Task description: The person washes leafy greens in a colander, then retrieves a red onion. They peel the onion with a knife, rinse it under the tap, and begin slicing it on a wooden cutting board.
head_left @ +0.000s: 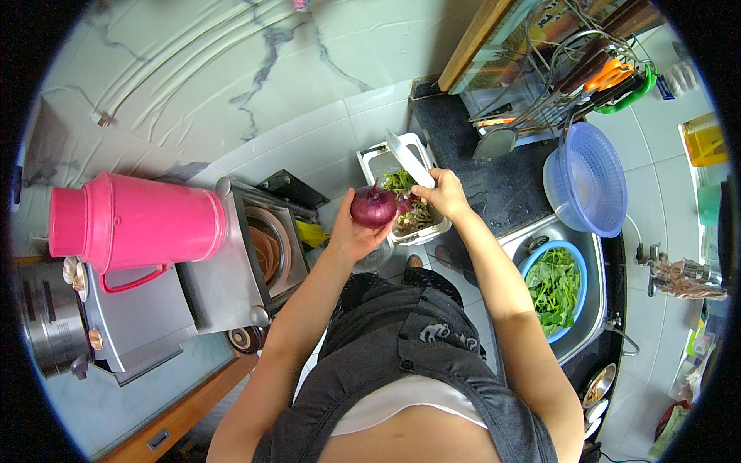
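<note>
A whole red onion (374, 207) with a dry stem tip pointing up rests in my left hand (354, 232), the fingers curled around its side. My right hand (447, 195) grips a knife with a white handle (421, 175). Its blade (396, 142) points up and away from me, apart from the onion. Below both hands stands a white rectangular bin (441, 229). Green stem cuttings (398, 180) and purple onion skins lie in it. The onion hides part of the bin's left side.
To the left, a pink thermos jug (153, 223) lies across a steel cabinet (214, 289). On the right, a blue basin of leafy greens (553, 289) sits in a steel sink (599, 309). A purple colander (590, 179) and a wire utensil rack (556, 104) occupy the black counter (446, 127).
</note>
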{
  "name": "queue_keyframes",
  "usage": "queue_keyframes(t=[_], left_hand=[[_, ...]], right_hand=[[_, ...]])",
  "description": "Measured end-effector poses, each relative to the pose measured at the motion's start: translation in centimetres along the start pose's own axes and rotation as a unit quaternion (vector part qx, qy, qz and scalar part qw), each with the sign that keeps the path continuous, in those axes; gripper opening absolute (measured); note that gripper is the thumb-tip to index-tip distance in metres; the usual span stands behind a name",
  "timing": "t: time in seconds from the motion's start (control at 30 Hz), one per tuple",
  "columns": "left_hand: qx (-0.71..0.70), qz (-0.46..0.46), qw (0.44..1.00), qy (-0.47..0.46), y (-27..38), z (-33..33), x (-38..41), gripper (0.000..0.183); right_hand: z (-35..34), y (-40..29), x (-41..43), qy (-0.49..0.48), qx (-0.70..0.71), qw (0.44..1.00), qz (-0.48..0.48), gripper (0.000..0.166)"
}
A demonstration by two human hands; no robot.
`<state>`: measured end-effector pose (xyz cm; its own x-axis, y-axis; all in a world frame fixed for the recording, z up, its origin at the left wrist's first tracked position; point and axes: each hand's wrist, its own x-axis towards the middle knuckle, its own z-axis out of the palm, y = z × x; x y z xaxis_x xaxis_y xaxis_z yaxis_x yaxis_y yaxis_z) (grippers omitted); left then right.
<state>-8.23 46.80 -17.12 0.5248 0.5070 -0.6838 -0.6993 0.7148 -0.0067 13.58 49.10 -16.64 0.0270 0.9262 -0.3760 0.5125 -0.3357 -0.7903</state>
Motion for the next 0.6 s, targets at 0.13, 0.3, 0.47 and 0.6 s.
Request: queue_keyframes(t=[0.13, 0.3, 0.47, 0.6], left_hand=[[0.03, 0.003, 0.999, -0.039, -0.3, 0.5, 0.0, 0.055], [0.085, 0.028, 0.992, -0.094, -0.7, 2.2, -0.8, 0.052], [0.138, 0.086, 0.982, -0.099, -1.6, 3.5, -1.3, 0.048], [0.176, 0.133, 0.968, -0.118, -2.2, 3.9, -1.4, 0.045]], right_hand=[[-0.8, -3.9, -3.6, 0.061, -0.067, 0.992, -0.09, 0.037], [-0.9, -7.0, -7.1, 0.006, -0.168, 0.967, -0.193, 0.05], [-0.2, -6.8, -7.0, 0.074, -0.194, 0.947, -0.244, 0.052], [-0.4, -6.5, -7.1, 0.062, -0.201, 0.955, -0.21, 0.053]])
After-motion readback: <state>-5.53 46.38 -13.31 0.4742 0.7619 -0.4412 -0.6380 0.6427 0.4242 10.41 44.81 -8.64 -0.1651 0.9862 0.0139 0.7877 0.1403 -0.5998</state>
